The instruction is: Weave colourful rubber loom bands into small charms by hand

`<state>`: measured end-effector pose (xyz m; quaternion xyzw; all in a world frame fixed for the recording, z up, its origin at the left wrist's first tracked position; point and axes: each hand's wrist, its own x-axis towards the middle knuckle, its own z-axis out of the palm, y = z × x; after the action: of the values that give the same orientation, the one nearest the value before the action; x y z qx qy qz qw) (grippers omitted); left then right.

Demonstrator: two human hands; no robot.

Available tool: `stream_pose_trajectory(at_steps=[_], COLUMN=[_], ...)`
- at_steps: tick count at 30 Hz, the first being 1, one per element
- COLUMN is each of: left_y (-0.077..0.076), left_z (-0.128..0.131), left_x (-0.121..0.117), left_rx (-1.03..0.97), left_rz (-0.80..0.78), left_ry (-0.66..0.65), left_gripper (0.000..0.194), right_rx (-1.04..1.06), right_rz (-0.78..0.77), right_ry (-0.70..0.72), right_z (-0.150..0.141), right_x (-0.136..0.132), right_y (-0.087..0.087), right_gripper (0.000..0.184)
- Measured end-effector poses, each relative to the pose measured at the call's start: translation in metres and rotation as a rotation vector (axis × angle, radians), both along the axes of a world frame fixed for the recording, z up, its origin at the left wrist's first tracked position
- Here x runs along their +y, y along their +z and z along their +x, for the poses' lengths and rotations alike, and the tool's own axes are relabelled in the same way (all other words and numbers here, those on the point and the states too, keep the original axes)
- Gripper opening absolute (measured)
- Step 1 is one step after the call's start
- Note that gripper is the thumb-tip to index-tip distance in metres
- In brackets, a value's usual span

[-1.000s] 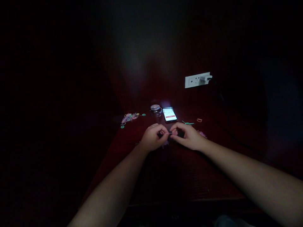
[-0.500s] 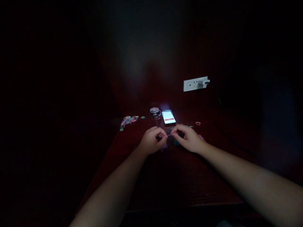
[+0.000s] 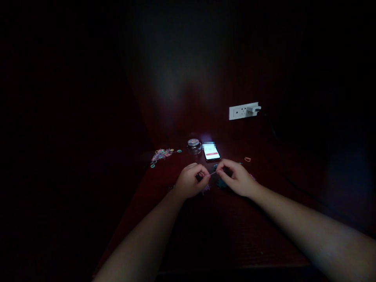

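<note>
Between my two hands a thin, pale elastic band (image 3: 213,172) is drawn out in a short straight line. My left hand (image 3: 191,181) pinches one end of it between thumb and forefinger, the other fingers curled in. The opposite end sits in the pinch of my right hand (image 3: 237,178). Purple bands (image 3: 206,189) lie in a small heap under my left fingertips. A teal heap (image 3: 221,183) is below my right fingers, partly covered by that hand. Dim light hides the band's finer detail.
A mixed pile of coloured bands (image 3: 162,154) lies at the table's left edge. Behind my hands stand a clear round jar (image 3: 194,146) with a lid and a lit phone (image 3: 212,154). An orange band (image 3: 247,159) lies right. A wall socket (image 3: 243,111) holds a plug with a dark cable.
The whole view has shifted, so everything appears slightly lower. My hands are a little farther apart, with more of the band showing between them. Both pinches stay closed.
</note>
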<state>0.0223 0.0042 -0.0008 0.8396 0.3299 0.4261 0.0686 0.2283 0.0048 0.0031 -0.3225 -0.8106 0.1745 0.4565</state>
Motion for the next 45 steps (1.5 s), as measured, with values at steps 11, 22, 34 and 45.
stream_pose_trajectory(at_steps=[11, 22, 34, 45], left_y=[0.0029, 0.0023, 0.0033, 0.0030], left_z=[0.0010, 0.0023, 0.0020, 0.0012], left_x=[-0.0015, 0.0000, -0.0007, 0.0003], left_rx=[-0.050, 0.014, 0.012, 0.002], left_rz=[-0.001, 0.022, 0.016, 0.026], left_ry=[0.013, -0.018, -0.004, -0.016], left_gripper=[0.012, 0.005, 0.005, 0.005], right_rx=[-0.002, -0.031, -0.015, -0.014], right_rz=[-0.002, -0.009, -0.017, -0.014], right_ry=[0.012, 0.044, 0.019, 0.061], right_z=[0.0004, -0.0003, -0.0003, 0.0007], right_x=[0.0004, -0.0007, -0.0015, -0.0005], right_y=[-0.0016, -0.0015, 0.0000, -0.0008], right_gripper=[0.009, 0.008, 0.010, 0.007])
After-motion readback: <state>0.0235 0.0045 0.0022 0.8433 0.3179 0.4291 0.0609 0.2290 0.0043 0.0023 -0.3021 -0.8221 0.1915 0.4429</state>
